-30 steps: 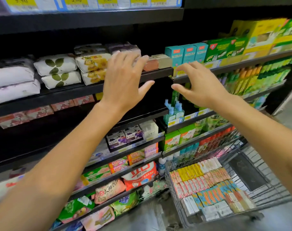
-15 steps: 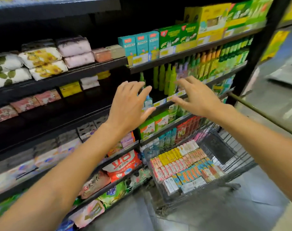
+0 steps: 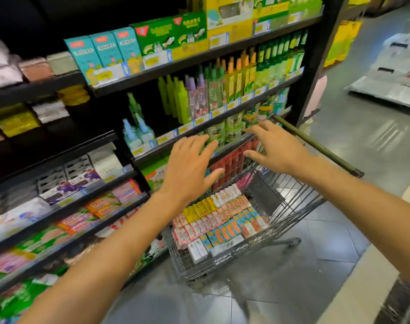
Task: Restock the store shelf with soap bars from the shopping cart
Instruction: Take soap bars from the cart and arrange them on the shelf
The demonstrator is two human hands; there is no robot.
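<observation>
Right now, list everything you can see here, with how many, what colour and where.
cart: one, grey wire, on the floor beside the shelves
cart handle: one, dark green, far end of the cart
soap bars: many, in yellow, pink, red, blue and white boxes, in rows inside the cart
shelves: several tiers, black, left and centre
teal boxes: three, top tier
green boxes: two, right of the teal boxes
spray bottles: many, green, purple and yellow, second tier
soap packs: several, purple, white, orange and pink, lower left tiers; blurred
floor: grey tiles
left hand: open, above the cart, holding nothing
right hand: open, above the cart near the handle, holding nothing
</observation>
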